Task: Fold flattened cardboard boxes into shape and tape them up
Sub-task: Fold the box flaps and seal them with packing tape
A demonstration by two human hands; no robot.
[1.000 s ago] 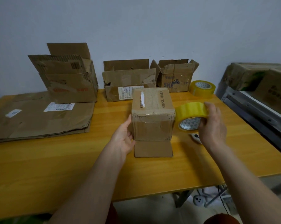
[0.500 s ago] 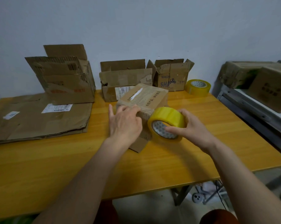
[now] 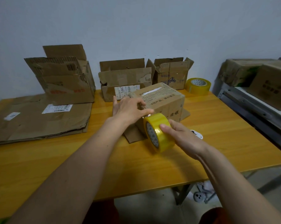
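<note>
Right hand (image 3: 183,138) curls its fingers around a glossy yellow tape roll (image 3: 159,132) standing on edge at the near corner of the rectangular corrugated box (image 3: 162,102), whose long axis runs diagonally on the wooden counter (image 3: 217,143), while the left hand (image 3: 128,109) presses extended fingers against its near-left end.

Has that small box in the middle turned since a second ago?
Yes. The small box has swung: against the table's front edge it was square, now a corner points forward.
</note>
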